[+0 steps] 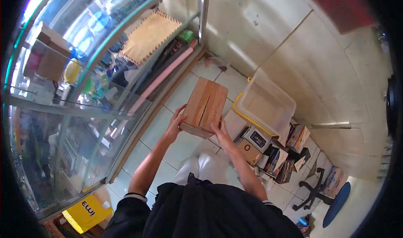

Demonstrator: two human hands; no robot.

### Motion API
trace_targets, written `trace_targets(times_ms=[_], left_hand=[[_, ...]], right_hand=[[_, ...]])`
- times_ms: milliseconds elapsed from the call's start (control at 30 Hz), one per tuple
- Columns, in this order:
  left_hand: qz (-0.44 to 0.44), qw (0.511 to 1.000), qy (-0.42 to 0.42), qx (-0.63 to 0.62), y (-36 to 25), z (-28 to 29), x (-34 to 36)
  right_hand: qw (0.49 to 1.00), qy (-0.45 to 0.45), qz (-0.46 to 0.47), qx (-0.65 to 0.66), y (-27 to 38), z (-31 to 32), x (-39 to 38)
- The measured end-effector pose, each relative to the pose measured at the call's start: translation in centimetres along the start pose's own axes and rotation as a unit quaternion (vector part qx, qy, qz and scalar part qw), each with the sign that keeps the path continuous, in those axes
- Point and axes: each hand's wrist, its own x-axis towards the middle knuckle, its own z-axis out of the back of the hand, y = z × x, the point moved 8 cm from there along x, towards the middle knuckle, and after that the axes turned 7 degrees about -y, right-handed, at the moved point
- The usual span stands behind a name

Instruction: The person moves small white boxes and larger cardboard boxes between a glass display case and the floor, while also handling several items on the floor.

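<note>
A brown cardboard box (201,101) with a strip of tape along its top and handwriting on one flap is held out in front of me, above the tiled floor. My left hand (175,124) grips its near left side, fingers closed against the cardboard. At the near right corner, my right hand (220,129) presses on the other side of the box. Its contents are hidden. Just right of the box, a clear plastic bin (268,99) with a yellow rim lies tipped on its side.
A glass display case (147,74) with goods on its shelves runs along the left. Several small boxes (249,151) are piled on the floor at right, near a swivel chair (336,204). A yellow box (88,213) sits at lower left. The wall (327,70) bounds the right.
</note>
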Motion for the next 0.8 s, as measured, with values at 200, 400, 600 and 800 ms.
trace_targets(times_ms=[200, 400, 600, 800], left_hand=[[0.031, 0.996, 0.030, 0.082, 8.8, 1.9, 8.4], [-0.003, 0.985, 0.095, 0.144, 14.2, 1.0, 14.3], [-0.076, 0.980, 0.130, 0.128, 16.7, 0.7, 18.6], [-0.065, 0.980, 0.154, 0.111, 18.5, -1.8, 21.4]], right_hand=[[0.995, -0.078, -0.015, 0.064, -13.0, 0.8, 5.2], [0.992, -0.127, 0.001, 0.018, -20.8, 3.8, 7.2], [0.988, -0.138, 0.067, 0.017, -20.7, 3.6, 7.9], [0.978, -0.198, 0.056, -0.006, -23.2, 4.2, 10.3]])
